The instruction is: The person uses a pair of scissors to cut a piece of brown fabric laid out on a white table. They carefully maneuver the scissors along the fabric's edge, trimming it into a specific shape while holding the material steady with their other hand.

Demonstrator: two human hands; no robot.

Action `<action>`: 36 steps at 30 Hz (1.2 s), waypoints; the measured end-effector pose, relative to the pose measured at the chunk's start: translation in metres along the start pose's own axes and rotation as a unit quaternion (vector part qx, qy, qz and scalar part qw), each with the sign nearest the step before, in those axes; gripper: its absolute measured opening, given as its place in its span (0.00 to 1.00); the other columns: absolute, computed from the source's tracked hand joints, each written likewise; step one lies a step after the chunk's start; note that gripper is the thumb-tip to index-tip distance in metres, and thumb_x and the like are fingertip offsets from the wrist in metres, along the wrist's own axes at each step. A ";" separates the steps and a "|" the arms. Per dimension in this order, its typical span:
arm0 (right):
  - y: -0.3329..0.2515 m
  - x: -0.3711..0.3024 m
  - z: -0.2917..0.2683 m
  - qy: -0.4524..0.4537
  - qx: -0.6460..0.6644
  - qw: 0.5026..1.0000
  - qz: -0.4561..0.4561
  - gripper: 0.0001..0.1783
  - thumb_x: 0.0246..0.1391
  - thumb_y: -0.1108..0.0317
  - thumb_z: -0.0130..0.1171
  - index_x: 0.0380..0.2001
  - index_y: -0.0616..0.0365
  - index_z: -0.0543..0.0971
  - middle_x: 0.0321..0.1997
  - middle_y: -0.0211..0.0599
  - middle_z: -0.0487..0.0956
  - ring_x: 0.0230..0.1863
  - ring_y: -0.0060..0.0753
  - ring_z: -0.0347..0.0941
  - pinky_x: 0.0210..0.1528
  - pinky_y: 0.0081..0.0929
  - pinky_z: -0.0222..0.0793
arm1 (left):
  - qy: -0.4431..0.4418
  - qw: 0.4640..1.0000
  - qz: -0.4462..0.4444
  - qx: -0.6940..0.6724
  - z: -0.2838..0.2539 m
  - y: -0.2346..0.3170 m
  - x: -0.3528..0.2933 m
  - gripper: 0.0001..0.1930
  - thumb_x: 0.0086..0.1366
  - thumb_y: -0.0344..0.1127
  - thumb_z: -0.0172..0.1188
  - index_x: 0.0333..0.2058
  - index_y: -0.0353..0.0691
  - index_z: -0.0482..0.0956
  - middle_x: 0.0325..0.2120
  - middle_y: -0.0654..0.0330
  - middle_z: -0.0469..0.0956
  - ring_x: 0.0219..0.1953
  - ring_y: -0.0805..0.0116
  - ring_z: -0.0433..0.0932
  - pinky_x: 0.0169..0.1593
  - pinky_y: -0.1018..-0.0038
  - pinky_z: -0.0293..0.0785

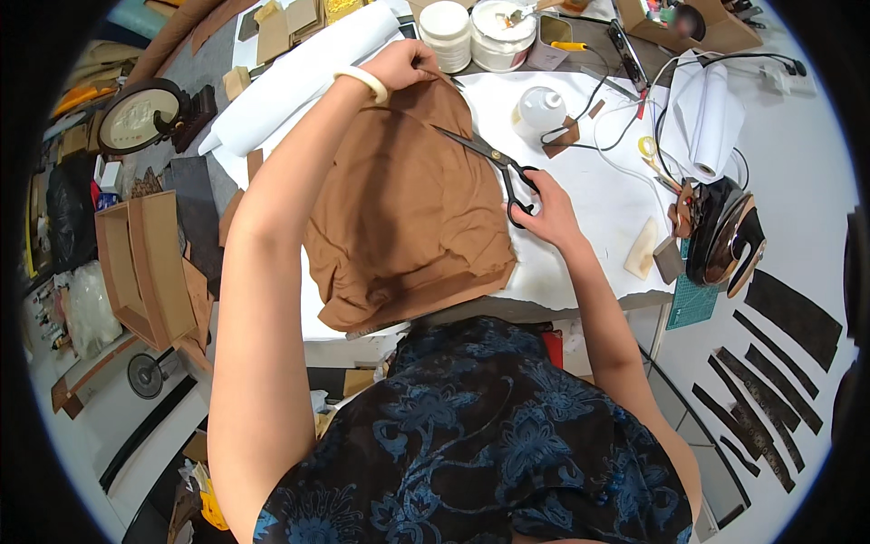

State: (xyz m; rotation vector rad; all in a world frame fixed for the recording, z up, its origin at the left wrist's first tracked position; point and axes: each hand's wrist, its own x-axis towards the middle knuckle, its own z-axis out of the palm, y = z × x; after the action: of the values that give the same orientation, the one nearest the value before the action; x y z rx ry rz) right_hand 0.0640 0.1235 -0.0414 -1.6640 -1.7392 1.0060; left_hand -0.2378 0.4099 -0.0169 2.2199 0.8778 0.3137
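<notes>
A crumpled piece of brown fabric [399,208] lies over the white-papered table in front of me. At its far edge my left hand [405,68] pinches the cloth between closed fingers and lifts it a little; a pale bangle circles that wrist. Black-handled scissors [497,159] are in my right hand [550,210], its fingers through and around the handles. The blades point to the far left and reach over the fabric's right part, apart from my left hand. Whether cloth lies between the blades I cannot tell.
Beyond the fabric stand two white tubs [501,36] and a clear plastic bottle [540,113]. A white paper roll [304,77] lies at the far left. Cables [603,136] cross the table's right side, near an iron-like tool [732,240]. A wooden box [145,267] sits left.
</notes>
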 end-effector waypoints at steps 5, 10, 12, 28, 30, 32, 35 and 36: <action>0.007 -0.014 -0.008 -0.001 -0.028 1.000 -0.001 0.36 0.45 0.52 0.75 0.52 0.66 0.78 0.46 0.44 0.80 0.43 0.45 0.79 0.47 0.37 0.76 | -0.042 0.996 -0.077 -0.024 0.001 -0.003 0.007 0.04 0.64 0.23 0.66 0.38 0.34 0.83 0.31 0.60 0.86 0.37 0.69 0.82 0.47 0.72 0.79; 0.010 -0.034 -0.018 -0.015 0.007 0.999 0.044 0.35 0.44 0.57 0.77 0.52 0.66 0.78 0.40 0.36 0.77 0.38 0.31 0.70 0.41 0.28 0.71 | -0.017 0.997 -0.073 -0.008 0.005 0.004 0.006 0.05 0.64 0.25 0.66 0.38 0.35 0.83 0.31 0.57 0.86 0.37 0.66 0.83 0.47 0.70 0.79; 0.007 -0.037 -0.022 -0.021 0.005 0.999 0.040 0.34 0.43 0.58 0.77 0.51 0.66 0.78 0.40 0.36 0.77 0.38 0.31 0.70 0.42 0.28 0.71 | -0.009 0.996 -0.086 -0.006 0.006 0.009 0.005 0.05 0.64 0.27 0.66 0.38 0.35 0.83 0.32 0.56 0.85 0.37 0.64 0.83 0.47 0.70 0.78; 0.002 -0.044 -0.031 -0.016 -0.020 0.999 -0.044 0.32 0.42 0.59 0.77 0.49 0.65 0.80 0.36 0.39 0.77 0.35 0.35 0.73 0.39 0.31 0.73 | -0.081 0.958 0.226 0.158 0.060 0.071 -0.028 0.32 0.47 0.23 0.59 0.56 0.40 0.78 0.55 0.53 0.78 0.62 0.52 0.71 0.70 0.56 0.63; 0.003 -0.050 -0.034 -0.017 -0.021 0.999 -0.046 0.32 0.43 0.60 0.77 0.49 0.65 0.80 0.35 0.37 0.76 0.34 0.34 0.72 0.38 0.30 0.71 | -0.077 0.973 0.164 0.141 0.067 0.071 -0.028 0.28 0.50 0.23 0.57 0.53 0.39 0.80 0.53 0.51 0.80 0.59 0.49 0.74 0.67 0.57 0.67; 0.004 -0.057 -0.040 -0.031 0.014 0.999 0.000 0.31 0.44 0.61 0.77 0.50 0.66 0.80 0.34 0.34 0.74 0.33 0.29 0.69 0.36 0.27 0.68 | -0.062 0.989 0.070 0.111 0.069 0.068 -0.027 0.25 0.52 0.22 0.56 0.51 0.38 0.81 0.51 0.50 0.82 0.57 0.48 0.75 0.64 0.58 0.71; 0.009 -0.076 -0.049 -0.044 0.047 0.993 0.101 0.30 0.45 0.62 0.76 0.50 0.67 0.80 0.33 0.29 0.71 0.33 0.22 0.65 0.35 0.22 0.63 | 0.130 0.991 -0.018 -0.009 0.077 0.071 -0.046 0.14 0.60 0.27 0.57 0.44 0.36 0.82 0.40 0.49 0.84 0.45 0.49 0.81 0.52 0.58 0.77; 0.010 -0.086 -0.052 -0.046 0.054 0.987 0.142 0.30 0.46 0.63 0.76 0.50 0.68 0.80 0.33 0.27 0.70 0.33 0.20 0.64 0.34 0.21 0.61 | 0.162 0.980 -0.085 -0.073 0.082 0.082 -0.058 0.11 0.61 0.28 0.58 0.42 0.35 0.82 0.39 0.49 0.84 0.43 0.50 0.82 0.49 0.60 0.78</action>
State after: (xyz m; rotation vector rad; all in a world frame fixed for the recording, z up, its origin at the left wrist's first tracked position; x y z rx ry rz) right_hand 0.1205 0.0466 -0.0092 -1.8554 -1.5004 1.2999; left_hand -0.2028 0.2846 -0.0158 1.9721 1.1703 0.6500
